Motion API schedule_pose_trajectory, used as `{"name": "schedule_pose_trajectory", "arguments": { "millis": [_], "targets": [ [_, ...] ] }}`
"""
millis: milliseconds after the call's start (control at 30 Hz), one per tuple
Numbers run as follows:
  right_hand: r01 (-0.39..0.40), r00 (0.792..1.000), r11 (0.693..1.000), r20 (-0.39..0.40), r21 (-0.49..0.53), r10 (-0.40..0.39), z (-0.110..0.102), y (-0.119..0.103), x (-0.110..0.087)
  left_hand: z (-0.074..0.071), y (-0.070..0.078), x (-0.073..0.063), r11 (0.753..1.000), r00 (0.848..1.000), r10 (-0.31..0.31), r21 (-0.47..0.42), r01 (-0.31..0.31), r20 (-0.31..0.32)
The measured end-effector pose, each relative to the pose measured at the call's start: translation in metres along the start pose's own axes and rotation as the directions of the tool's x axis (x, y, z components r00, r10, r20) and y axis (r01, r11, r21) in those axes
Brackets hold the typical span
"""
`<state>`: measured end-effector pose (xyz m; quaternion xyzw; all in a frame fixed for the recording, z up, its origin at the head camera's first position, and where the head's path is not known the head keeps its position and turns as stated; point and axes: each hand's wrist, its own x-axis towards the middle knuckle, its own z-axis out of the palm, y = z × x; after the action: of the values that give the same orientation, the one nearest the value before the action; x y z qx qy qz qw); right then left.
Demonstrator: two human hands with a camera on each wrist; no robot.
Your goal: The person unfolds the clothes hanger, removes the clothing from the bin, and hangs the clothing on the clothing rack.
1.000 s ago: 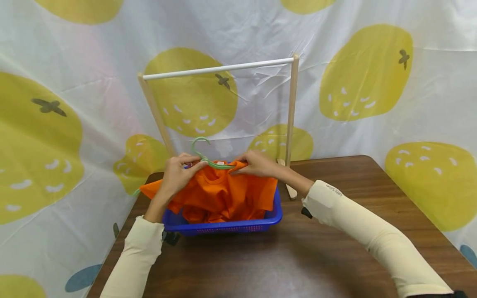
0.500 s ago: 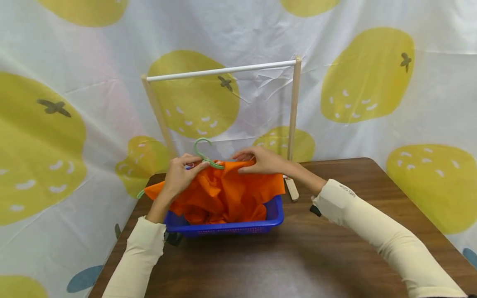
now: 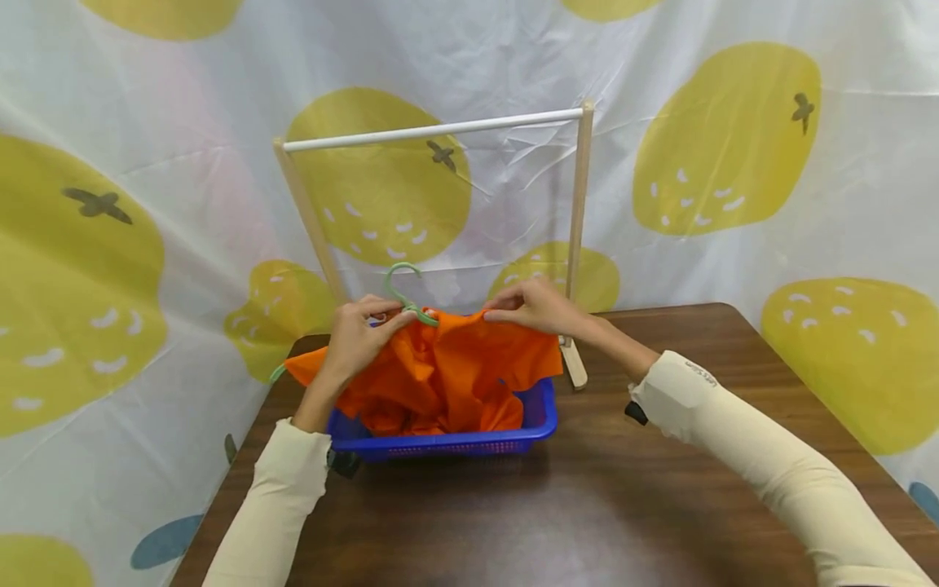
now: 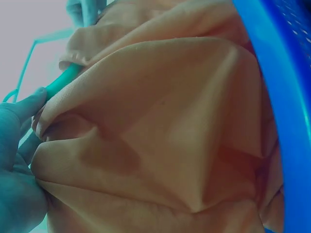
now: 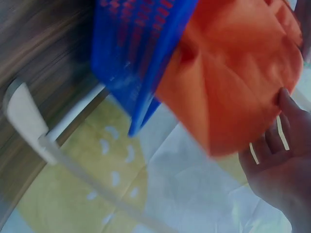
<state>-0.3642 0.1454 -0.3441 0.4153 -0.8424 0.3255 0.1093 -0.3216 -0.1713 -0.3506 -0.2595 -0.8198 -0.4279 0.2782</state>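
Note:
An orange short-sleeved shirt (image 3: 469, 367) bunches over the blue basket (image 3: 455, 441), its lower part inside. A light green hanger (image 3: 427, 319) runs into the shirt at the neck, its hook standing up and one end poking out at the left sleeve. Just under the hook, my left hand (image 3: 358, 336) pinches the hanger between thumb and fingers; the left wrist view shows its green bar (image 4: 62, 81) beside the thumb. My right hand (image 3: 541, 311) pinches the right shoulder of the shirt from above, with the cloth draping below. The hanger's right arm is hidden under that cloth.
Behind the basket stands a garment rack with a white rail (image 3: 440, 130) and wooden posts; its right foot (image 3: 575, 364) rests beside the basket. A brown wooden table (image 3: 697, 424) lies under everything. A fruit-patterned curtain (image 3: 528, 49) hangs close behind.
My right hand has let go of the cloth near the collar, shifted right and slightly up, and pinches the shoulder. The shirt's right side now covers the hanger's arm. My left hand keeps its hold.

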Motion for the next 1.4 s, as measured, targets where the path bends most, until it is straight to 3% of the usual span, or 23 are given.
{"name": "schedule_pose_trajectory", "arguments": {
  "millis": [233,400,600,767,900,1100,1400],
  "targets": [
    [-0.011,1.000,1.000,0.001,-0.007,0.011,0.020,-0.022,0.023,0.013,0.009,0.003,1.000,0.999,0.006,-0.016,-0.005,0.032],
    [0.006,1.000,1.000,-0.010,-0.009,-0.006,0.023,-0.029,0.028,0.015,0.007,0.002,1.000,1.000,-0.011,-0.023,0.012,0.028],
    [0.022,1.000,0.999,0.016,0.037,-0.023,0.014,-0.023,0.019,0.008,0.000,-0.002,0.998,0.999,-0.045,-0.053,0.044,-0.016],
    [-0.032,0.998,0.999,0.045,-0.043,0.034,0.004,-0.012,0.007,0.001,-0.001,-0.004,0.998,0.998,-0.062,-0.034,0.061,-0.032],
    [-0.006,0.999,0.992,0.047,-0.129,0.012,0.004,-0.008,0.001,0.003,0.000,-0.004,0.999,0.998,-0.048,-0.025,0.047,-0.049],
    [0.033,0.999,0.993,0.013,-0.112,-0.031,0.015,-0.010,-0.003,0.007,0.004,-0.003,1.000,0.999,-0.022,0.003,0.022,-0.025],
    [0.014,1.000,0.998,-0.021,-0.060,-0.016,0.022,-0.009,-0.006,0.008,0.007,-0.002,0.999,0.998,-0.054,-0.002,0.054,0.031]
  ]
}}
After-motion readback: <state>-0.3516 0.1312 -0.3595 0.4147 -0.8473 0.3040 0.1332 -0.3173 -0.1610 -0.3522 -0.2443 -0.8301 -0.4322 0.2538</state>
